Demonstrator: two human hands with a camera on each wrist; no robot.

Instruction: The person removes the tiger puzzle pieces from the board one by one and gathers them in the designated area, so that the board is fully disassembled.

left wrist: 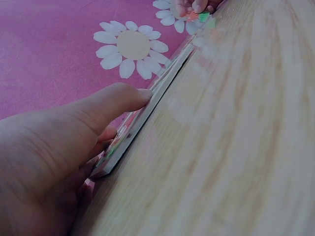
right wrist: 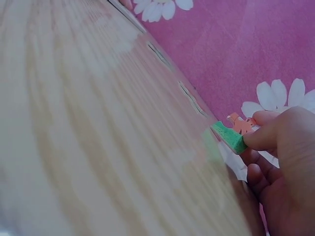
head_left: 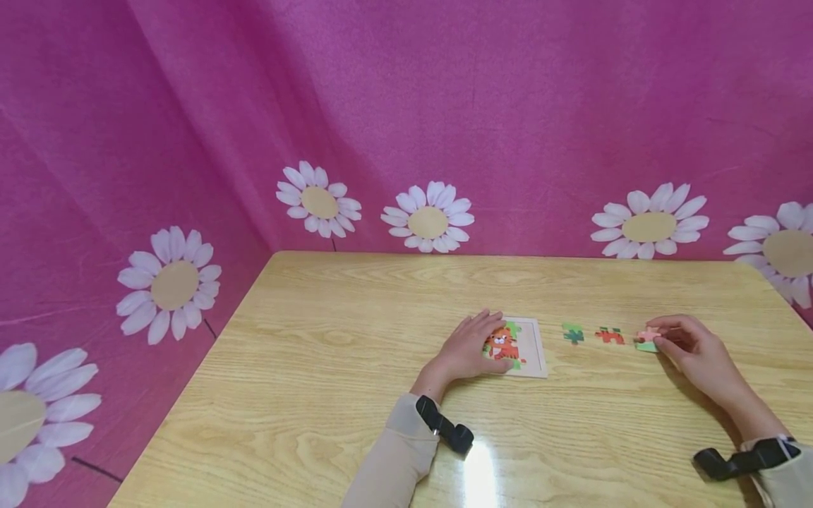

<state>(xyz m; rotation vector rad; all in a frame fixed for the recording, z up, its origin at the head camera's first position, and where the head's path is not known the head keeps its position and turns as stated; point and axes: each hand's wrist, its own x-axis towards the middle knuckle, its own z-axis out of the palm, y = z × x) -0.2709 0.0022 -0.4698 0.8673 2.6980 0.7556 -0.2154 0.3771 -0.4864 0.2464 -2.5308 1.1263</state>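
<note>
A wooden jigsaw puzzle board [head_left: 538, 353], partly filled with an orange tiger picture, lies on the table. My left hand [head_left: 466, 347] rests over its left part with fingers extended; in the left wrist view, the thumb lies on the board's near edge [left wrist: 162, 91]. Off to the right, my right hand [head_left: 701, 360] pinches an orange and green puzzle piece [right wrist: 231, 137] between thumb and fingers, tilted at the tabletop. Between the board and that hand lie two loose pieces, a green puzzle piece [head_left: 573, 334] and an orange puzzle piece [head_left: 610, 336].
The wooden table [head_left: 356, 317] has its far edge against a magenta curtain [head_left: 483, 106] printed with white daisies. Black camera straps sit on both wrists. Light reflects off the table's near part.
</note>
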